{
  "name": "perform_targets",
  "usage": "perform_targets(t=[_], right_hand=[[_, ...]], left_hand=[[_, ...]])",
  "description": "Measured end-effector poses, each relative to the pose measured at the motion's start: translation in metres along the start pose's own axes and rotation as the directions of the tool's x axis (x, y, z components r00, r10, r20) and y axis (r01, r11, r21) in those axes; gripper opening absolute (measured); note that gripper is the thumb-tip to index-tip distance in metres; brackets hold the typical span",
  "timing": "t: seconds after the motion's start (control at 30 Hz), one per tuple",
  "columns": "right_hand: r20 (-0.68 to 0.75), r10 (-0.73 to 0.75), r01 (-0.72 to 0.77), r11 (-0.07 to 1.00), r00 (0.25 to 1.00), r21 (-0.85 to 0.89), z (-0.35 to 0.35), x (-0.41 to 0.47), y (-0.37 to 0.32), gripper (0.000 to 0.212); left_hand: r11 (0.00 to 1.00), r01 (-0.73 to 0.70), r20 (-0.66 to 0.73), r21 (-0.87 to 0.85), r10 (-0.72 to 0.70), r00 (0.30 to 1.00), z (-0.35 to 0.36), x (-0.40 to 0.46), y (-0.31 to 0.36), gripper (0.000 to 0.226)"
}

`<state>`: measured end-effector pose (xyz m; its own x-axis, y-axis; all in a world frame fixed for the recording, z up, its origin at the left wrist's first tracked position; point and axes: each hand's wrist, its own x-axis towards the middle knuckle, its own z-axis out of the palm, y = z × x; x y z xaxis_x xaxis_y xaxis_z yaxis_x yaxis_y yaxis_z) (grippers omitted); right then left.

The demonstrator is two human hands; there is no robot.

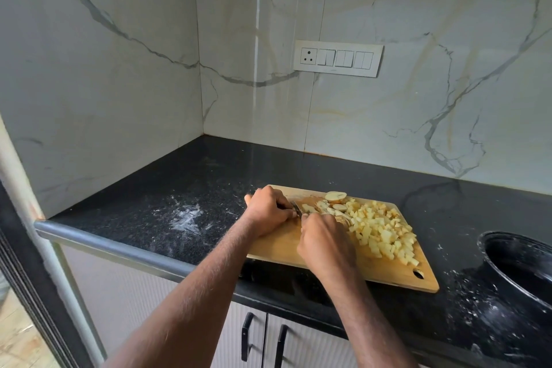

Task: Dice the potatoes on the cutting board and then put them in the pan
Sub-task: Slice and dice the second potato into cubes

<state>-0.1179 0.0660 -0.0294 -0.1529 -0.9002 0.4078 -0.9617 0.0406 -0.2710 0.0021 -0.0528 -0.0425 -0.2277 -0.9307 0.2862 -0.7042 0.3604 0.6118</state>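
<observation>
A wooden cutting board (277, 243) lies on the black counter. A pile of diced potato (380, 231) covers its right half, and a few potato slices (336, 196) sit at its far edge. My left hand (268, 209) grips the handle of a knife (296, 207), whose blade points right toward the potato. My right hand (327, 243) is curled over a potato piece beside the blade; most of that piece is hidden under my fingers. The black pan (519, 266) stands on the counter to the right of the board.
The black counter (167, 188) has white smears to the left of the board. Marble walls meet in a corner behind it, with a switch panel (338, 58) on the back wall. Cabinet doors with black handles (246, 334) are below the counter's front edge.
</observation>
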Motion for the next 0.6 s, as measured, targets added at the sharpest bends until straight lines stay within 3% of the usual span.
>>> perform_targets(t=[0.23, 0.6], right_hand=[[0.108, 0.019, -0.020, 1.000, 0.994, 0.010, -0.002, 0.011, -0.005, 0.011], [0.022, -0.062, 0.061, 0.998, 0.998, 0.008, 0.003, 0.004, 0.008, 0.013]], left_hand=[[1.000, -0.021, 0.004, 0.008, 0.021, 1.000, 0.000, -0.003, 0.001, 0.007], [0.999, 0.022, -0.017, 0.029, -0.021, 1.000, 0.001, -0.002, 0.002, 0.012]])
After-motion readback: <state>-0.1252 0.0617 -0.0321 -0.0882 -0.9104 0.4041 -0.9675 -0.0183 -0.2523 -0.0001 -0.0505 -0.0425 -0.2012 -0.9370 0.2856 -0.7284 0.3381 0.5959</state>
